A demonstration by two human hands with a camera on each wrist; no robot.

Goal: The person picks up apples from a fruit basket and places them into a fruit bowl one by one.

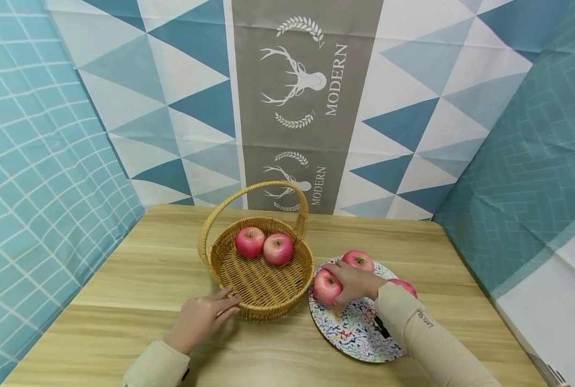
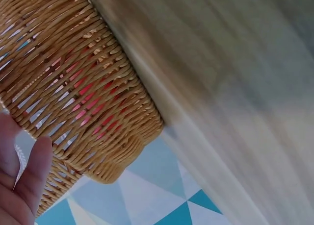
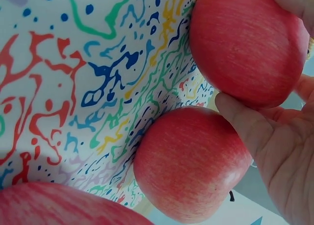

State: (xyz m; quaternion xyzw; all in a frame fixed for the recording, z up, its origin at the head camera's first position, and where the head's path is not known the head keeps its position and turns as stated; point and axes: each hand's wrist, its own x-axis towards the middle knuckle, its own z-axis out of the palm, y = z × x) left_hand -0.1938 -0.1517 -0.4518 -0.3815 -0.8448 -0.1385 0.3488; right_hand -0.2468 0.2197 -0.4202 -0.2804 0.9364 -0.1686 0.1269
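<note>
My right hand (image 1: 357, 280) grips a red apple (image 1: 327, 288) at the left side of a round plate with a colourful squiggle pattern (image 1: 333, 328). In the right wrist view, the fingers and thumb are around that apple (image 3: 248, 46), close to the plate. Behind it on the plate lies a second apple (image 1: 358, 260); a third apple (image 1: 404, 287) is partly hidden by the right sleeve. With its fingers on the near-left rim, my left hand (image 1: 201, 318) touches a wicker basket (image 1: 263, 309). Two apples sit inside the basket, a left one (image 1: 250, 242) and a right one (image 1: 278, 249).
The basket's tall arched handle (image 1: 249, 188) rises above its rim. Basket and plate stand side by side on a wooden table (image 1: 162, 269). Patterned cloth (image 1: 195, 107) hangs behind the table, with tiled-print sheets at the left (image 1: 36, 161) and right (image 1: 510, 188).
</note>
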